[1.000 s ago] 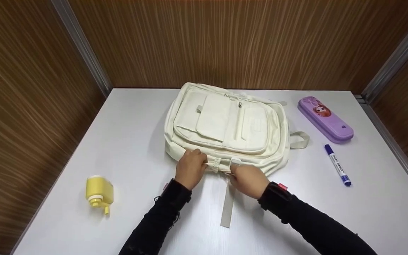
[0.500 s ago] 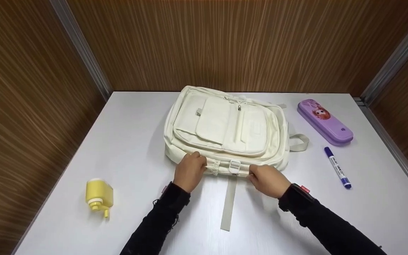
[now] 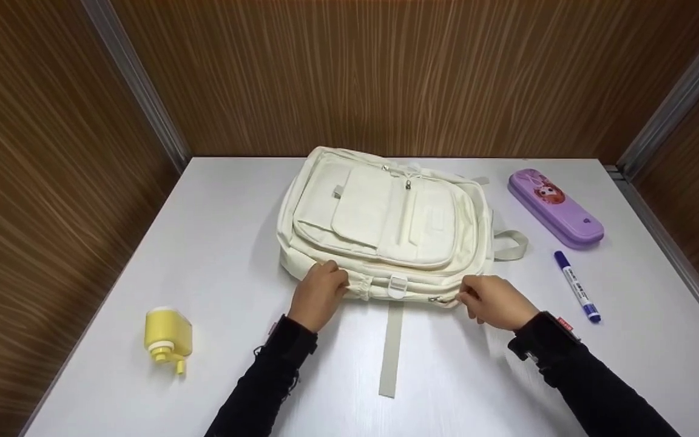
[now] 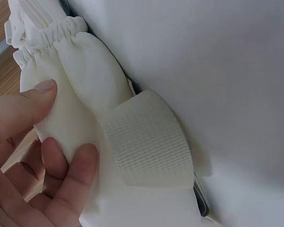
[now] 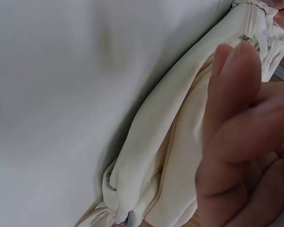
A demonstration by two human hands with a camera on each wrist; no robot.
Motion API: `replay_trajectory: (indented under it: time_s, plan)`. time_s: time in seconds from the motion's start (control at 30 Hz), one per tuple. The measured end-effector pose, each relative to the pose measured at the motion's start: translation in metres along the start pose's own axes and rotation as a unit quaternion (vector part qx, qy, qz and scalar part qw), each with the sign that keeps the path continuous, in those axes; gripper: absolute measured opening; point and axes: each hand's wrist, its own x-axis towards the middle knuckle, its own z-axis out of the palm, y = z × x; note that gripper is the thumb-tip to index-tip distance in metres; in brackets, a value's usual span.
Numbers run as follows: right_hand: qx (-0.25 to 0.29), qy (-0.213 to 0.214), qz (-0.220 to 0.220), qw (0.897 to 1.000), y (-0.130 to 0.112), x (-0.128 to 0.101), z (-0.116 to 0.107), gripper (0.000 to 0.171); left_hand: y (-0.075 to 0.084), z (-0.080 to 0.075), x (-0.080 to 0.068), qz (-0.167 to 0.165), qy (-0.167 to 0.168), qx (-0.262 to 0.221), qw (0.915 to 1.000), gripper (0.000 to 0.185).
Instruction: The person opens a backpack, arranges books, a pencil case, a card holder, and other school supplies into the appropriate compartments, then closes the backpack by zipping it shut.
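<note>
A cream backpack [image 3: 380, 224] lies on its back on the white table, its side facing me. My left hand [image 3: 319, 294] grips the gathered side pocket [image 4: 75, 90], thumb on one face and fingers on the other in the left wrist view. At the right part of the near side, my right hand [image 3: 498, 301] pinches the zipper pull, mostly covered by the fingers; the metal slider [image 3: 437, 298] shows just left of the fingertips. Beyond the slider, the right wrist view shows a zipper gap [image 5: 168, 146] standing open toward the bag's top end.
A loose webbing strap [image 3: 391, 358] hangs from the bag toward me. At left lies a yellow pencil sharpener with a crank [image 3: 168, 334]. A purple pencil case [image 3: 556, 209] and a blue-capped marker [image 3: 577, 286] lie right of the bag. Wood-grain panels [image 3: 361, 79] enclose the table.
My right hand has moved right along the bag's near side, from beside the white buckle toward the right corner, and the zipper slider has moved with it. The left hand keeps its grip.
</note>
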Motion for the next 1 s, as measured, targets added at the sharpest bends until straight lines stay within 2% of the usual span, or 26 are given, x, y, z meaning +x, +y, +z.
replay_trajectory:
  time_s: [0.2,0.47,0.67,0.83,1.0]
  plan:
    - [0.033,-0.007,-0.003,0.999,0.012,0.001,-0.004,0.012,-0.004,0.001,-0.001,0.020,0.011,-0.012,0.9997,0.012]
    - [0.068,-0.011,0.011,0.998,0.028,-0.002,-0.012,0.015,-0.010,-0.002,0.001,0.012,-0.013,-0.033,0.9993,0.011]
    - [0.089,-0.023,-0.005,0.996,0.033,-0.002,-0.013,0.016,-0.016,-0.004,0.002,0.010,-0.023,-0.049,0.9985,0.010]
    - [0.102,-0.027,-0.016,0.994,0.032,-0.004,-0.009,0.015,-0.017,-0.003,0.001,0.014,-0.014,-0.043,0.9989,0.009]
    - [0.118,-0.026,-0.028,0.992,0.026,-0.009,-0.007,0.018,-0.005,-0.007,0.000,0.022,0.014,-0.033,0.9991,0.011]
